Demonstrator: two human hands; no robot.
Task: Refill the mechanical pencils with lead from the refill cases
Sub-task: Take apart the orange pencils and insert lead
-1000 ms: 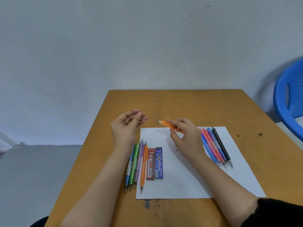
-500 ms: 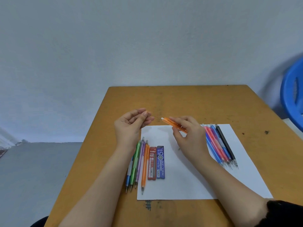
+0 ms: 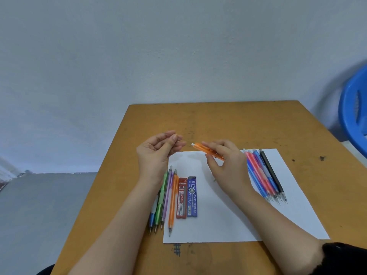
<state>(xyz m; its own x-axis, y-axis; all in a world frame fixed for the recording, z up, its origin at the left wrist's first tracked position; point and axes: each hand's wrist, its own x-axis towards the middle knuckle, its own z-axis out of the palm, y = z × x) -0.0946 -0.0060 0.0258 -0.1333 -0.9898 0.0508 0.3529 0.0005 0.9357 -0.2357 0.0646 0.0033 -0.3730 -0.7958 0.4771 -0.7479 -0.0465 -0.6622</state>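
My right hand point(image 3: 228, 165) holds an orange mechanical pencil point(image 3: 206, 149) above the white paper point(image 3: 224, 215), its white back end pointing left. My left hand point(image 3: 158, 151) pinches a thin lead point(image 3: 185, 140) between thumb and fingers, its tip just short of the pencil's back end. A red refill case point(image 3: 182, 197) and a blue refill case point(image 3: 192, 196) lie side by side on the paper. Left of them lie orange point(image 3: 172, 203), purple point(image 3: 166, 197), green point(image 3: 159, 203) and blue point(image 3: 152, 217) pencils. Several more pencils point(image 3: 264, 175) lie at the paper's right.
The wooden table point(image 3: 218, 120) ends at a grey wall behind. A blue plastic chair point(image 3: 353, 110) stands at the far right. A dark sleeve point(image 3: 345, 259) covers my right forearm near the bottom corner. Grey floor lies to the left.
Both hands have risen slightly and come closer together, bringing the lead's tip nearer the orange pencil's back end. The things on the paper have not moved.
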